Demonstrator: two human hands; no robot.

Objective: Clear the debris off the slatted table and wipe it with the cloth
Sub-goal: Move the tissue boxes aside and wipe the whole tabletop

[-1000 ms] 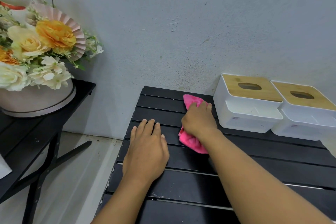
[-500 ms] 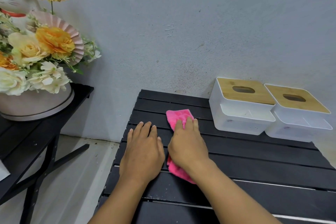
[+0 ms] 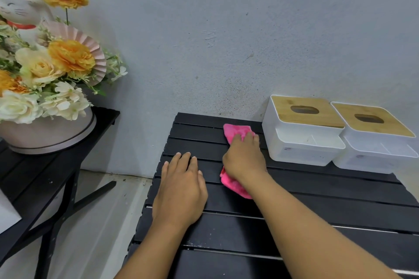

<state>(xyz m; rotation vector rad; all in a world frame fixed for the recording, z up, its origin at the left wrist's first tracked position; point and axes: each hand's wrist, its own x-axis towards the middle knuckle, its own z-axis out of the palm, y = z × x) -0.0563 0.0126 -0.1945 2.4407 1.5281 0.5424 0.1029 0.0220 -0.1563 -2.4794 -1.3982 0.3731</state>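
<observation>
Two hands mid-frame: left hand (image 3: 181, 190) flat on surface (image 3: 328, 201), right hand (image 3: 244, 158) gripping soft, light cloth (image 3: 235, 131) (best palmed centrally).

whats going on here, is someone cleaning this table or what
Yes, a person is wiping the black slatted table. Their right hand holds a bunched pink cloth down on the far slats, fingers bent over it, close to the nearer of two white boxes with wooden lids that stand by the wall. Their left hand rests flat on the slats beside it. A flower arrangement sits on a separate black table to the left.
</observation>
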